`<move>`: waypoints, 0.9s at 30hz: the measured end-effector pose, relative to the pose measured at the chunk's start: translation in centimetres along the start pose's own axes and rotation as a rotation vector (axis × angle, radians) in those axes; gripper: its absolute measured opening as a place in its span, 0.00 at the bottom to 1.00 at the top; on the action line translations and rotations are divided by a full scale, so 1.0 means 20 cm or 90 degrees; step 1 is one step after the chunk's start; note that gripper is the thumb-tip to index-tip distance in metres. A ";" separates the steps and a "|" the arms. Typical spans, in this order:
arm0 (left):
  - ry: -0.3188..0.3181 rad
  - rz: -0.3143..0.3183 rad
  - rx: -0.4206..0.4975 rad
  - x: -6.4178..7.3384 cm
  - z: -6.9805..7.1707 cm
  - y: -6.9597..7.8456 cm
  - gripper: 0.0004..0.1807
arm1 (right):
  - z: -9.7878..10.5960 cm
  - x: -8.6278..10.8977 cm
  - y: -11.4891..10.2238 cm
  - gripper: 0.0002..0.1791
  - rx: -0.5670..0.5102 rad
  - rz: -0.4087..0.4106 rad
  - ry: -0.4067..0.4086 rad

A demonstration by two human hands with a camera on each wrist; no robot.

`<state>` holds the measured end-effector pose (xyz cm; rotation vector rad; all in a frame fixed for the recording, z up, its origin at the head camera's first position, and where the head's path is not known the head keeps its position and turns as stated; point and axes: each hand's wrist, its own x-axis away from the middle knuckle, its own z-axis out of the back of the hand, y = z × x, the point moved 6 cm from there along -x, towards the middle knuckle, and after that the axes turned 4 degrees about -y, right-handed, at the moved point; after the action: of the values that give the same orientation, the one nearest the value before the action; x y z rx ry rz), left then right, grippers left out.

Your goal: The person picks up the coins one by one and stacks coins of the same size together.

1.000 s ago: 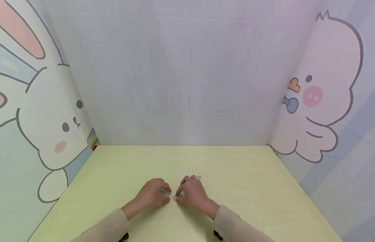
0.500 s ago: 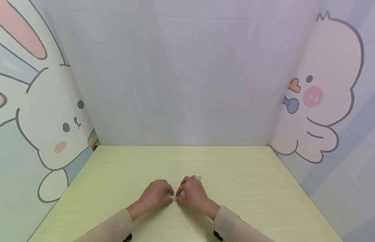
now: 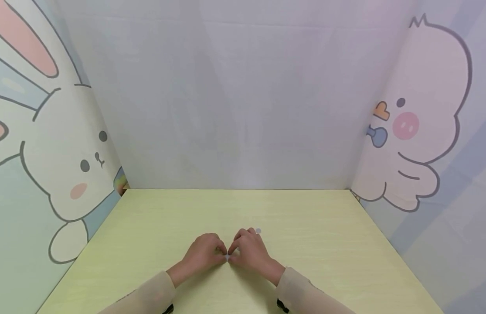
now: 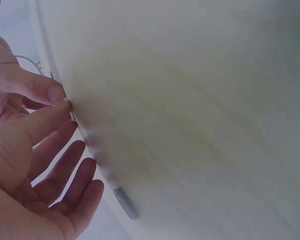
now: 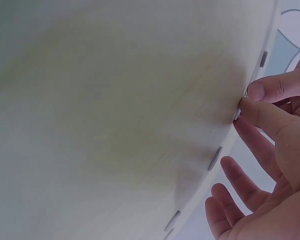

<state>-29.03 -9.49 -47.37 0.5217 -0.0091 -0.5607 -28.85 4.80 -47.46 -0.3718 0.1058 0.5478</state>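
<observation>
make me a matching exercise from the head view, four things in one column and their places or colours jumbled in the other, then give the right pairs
Things
1. partly hidden disc
2. plainly visible disc
3. tabletop
4. rabbit drawing

Places or colours
A. beside the right hand, on the side away from the left hand
B. on the left wall
C. where the two hands' fingertips come together
D. pale yellow

Right pairs
1-C
2-A
3-D
4-B
</observation>
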 end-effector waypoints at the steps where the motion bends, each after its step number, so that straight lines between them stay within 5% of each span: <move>1: 0.001 0.002 -0.001 0.00 0.00 0.00 0.04 | 0.00 0.00 0.00 0.03 -0.001 -0.001 -0.001; 27: 0.003 0.007 0.025 0.01 0.01 0.03 0.06 | 0.08 0.00 0.08 0.07 -0.033 0.000 0.003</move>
<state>-28.67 -9.24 -46.96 0.5606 -0.0184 -0.5497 -29.74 6.70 -46.44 -0.4232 0.0968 0.5499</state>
